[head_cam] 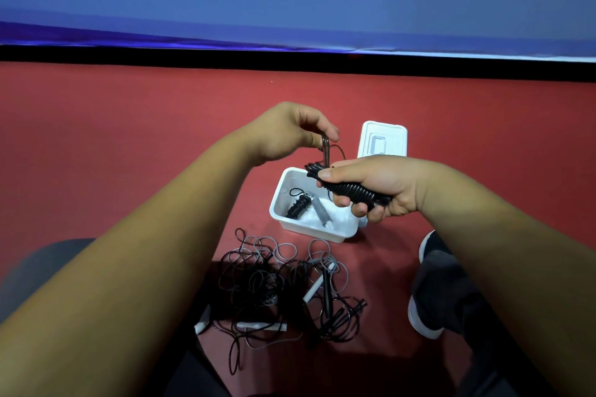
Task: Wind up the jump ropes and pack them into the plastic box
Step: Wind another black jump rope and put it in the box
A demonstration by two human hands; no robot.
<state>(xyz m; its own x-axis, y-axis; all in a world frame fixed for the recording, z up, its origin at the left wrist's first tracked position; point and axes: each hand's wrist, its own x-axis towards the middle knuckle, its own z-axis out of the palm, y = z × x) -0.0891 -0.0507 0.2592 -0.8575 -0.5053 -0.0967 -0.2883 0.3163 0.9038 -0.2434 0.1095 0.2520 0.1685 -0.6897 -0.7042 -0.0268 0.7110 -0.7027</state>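
My right hand (380, 187) grips a black jump rope bundle (351, 191), its cord wound tightly round the handles. My left hand (290, 132) pinches a loop of that rope's cord (325, 151) just above the bundle's end. Both hands hover over the white plastic box (292, 224) on the red floor. Inside the box lie a wound black rope (298, 206) and a wound grey rope (321, 211). A tangle of loose black and grey ropes (274, 287) with white and black handles lies on the floor below the box.
The box's white lid (383, 138) lies on the floor just behind the box. My dark shoe (432, 287) is at the right, and a dark trouser knee at the lower left. A blue banner with a black base edge runs across the back.
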